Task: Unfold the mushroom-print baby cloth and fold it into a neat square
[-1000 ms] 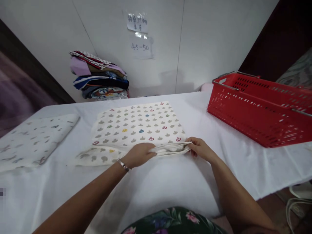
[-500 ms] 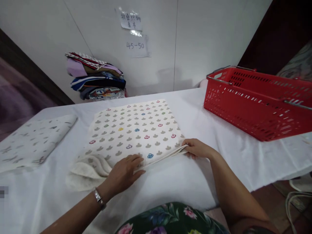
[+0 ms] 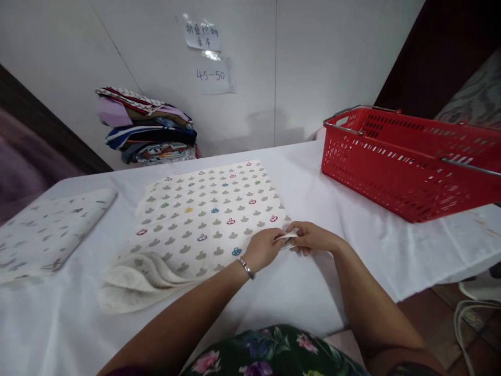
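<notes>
Mushroom-print cloth (image 3: 207, 209): off-white, rows of grey motifs with scattered red, blue, green and yellow ones; lies on the white-covered counter (image 3: 305, 177), directly in front of the person. Main area spread flat; near left corner curled into loose, rippled layers, near right corner gathered at the hands. The left hand (image 3: 265, 246), silver bracelet (image 3: 246, 267) at the wrist, is closed, thumb and fingers pinching the near edge at that corner. The right hand (image 3: 311, 237) is likewise closed, fingertips gripping the same corner just beside the left; a small bit of fabric shows between them. How many layers are pinched: cannot tell. To the left, well apart from the hands, a folded pale cloth (image 3: 50, 224) with sparse dark marks. To the right, a red basket (image 3: 391, 172) with metal handles. By the wall, a stack of folded fabrics (image 3: 148, 125); a paper sign (image 3: 215, 75) above reads "45-50"
</notes>
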### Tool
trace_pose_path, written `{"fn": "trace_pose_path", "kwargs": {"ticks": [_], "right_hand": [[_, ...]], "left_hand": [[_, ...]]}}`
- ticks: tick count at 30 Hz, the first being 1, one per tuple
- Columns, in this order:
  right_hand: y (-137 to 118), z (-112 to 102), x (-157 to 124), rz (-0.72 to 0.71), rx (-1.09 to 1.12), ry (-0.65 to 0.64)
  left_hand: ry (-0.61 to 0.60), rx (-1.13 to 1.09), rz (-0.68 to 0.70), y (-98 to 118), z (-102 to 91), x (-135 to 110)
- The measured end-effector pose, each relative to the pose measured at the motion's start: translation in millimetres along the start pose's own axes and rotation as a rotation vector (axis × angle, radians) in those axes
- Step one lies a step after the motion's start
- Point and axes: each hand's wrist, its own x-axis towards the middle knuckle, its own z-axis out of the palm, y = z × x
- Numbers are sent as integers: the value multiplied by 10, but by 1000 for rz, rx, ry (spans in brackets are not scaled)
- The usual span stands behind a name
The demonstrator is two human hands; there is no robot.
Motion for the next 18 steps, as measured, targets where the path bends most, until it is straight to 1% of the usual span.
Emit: {"fn": "trace_pose_path", "kwargs": {"ticks": [3,7,11,15,18], "right_hand": [[23,-44,-18,16,-6,-16],[94,-98,-14,-35,18,-11],[145,-109,19,-80,-10,4],[136,-90,37,-72,-47,-37],[121,-80,37,-45,-54,-47]], "left_hand": [[4,-104,-66,-71,44,64],[1,-118,-81,-85,39,89],[-8,-45,-34,-69,20,80],[-20,31,8,-70,7,67],[54,128,74,-22,-15,23]]}}
